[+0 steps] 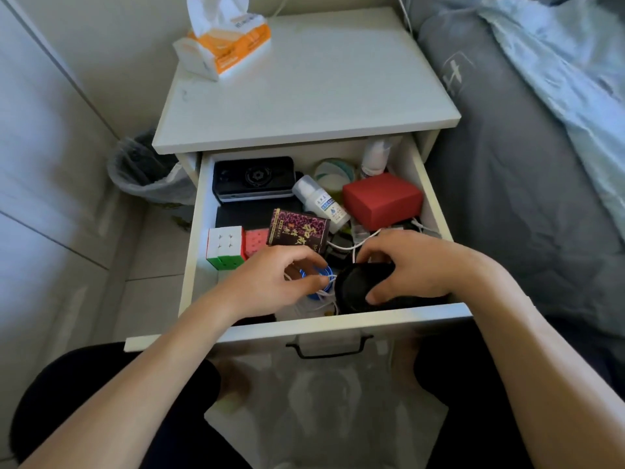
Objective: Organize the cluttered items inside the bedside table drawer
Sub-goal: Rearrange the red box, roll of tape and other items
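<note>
The white bedside drawer (338, 324) is pulled open and full of clutter. My left hand (270, 282) curls its fingers around a blue and white coiled cable (324, 277) near the front. My right hand (406, 265) grips a round black object (355, 289) at the front right. Behind them lie a dark purple box (299, 230), two puzzle cubes (225, 247), a red box (382, 199), a white bottle (321, 201), a black device (253, 177) and loose white cords (341, 247).
A tissue pack (226, 42) lies on the bedside table top (321, 86). A lined waste bin (145, 170) stands on the floor to the left. A bed with grey and blue bedding (541, 147) runs along the right. My knees are below the drawer front.
</note>
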A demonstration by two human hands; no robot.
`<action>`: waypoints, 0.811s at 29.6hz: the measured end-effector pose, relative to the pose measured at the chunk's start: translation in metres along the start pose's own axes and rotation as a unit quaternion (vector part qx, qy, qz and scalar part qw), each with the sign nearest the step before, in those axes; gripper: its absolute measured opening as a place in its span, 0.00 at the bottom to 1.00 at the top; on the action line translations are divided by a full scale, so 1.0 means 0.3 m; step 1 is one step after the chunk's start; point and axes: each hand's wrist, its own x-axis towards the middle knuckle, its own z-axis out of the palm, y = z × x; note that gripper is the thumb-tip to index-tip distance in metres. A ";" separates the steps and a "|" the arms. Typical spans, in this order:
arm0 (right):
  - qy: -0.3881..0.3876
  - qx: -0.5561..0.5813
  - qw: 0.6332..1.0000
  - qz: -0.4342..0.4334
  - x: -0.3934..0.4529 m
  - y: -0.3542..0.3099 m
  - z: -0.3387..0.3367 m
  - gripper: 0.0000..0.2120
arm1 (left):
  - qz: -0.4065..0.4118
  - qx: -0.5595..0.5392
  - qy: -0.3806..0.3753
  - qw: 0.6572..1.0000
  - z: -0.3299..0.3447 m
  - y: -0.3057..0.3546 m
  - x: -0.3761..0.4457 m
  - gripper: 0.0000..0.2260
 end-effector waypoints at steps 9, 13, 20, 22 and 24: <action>0.218 0.167 0.951 -0.140 0.031 -0.108 0.058 0.21 | 0.077 -0.020 0.077 0.994 -0.093 0.040 -0.026 0.17; 0.179 0.146 0.962 -0.145 0.099 -0.169 0.086 0.20 | 0.018 -0.002 0.113 0.993 -0.216 -0.048 -0.103 0.13; 0.115 0.045 0.983 -0.134 0.233 -0.300 0.158 0.15 | -0.042 0.154 0.106 0.981 -0.201 -0.162 -0.167 0.13; 0.081 0.005 0.989 -0.127 0.258 -0.326 0.174 0.15 | -0.044 0.233 0.096 0.967 -0.179 -0.170 -0.162 0.14; 0.031 -0.043 0.991 -0.121 0.275 -0.354 0.199 0.14 | -0.047 0.292 0.094 0.951 -0.169 -0.188 -0.168 0.15</action>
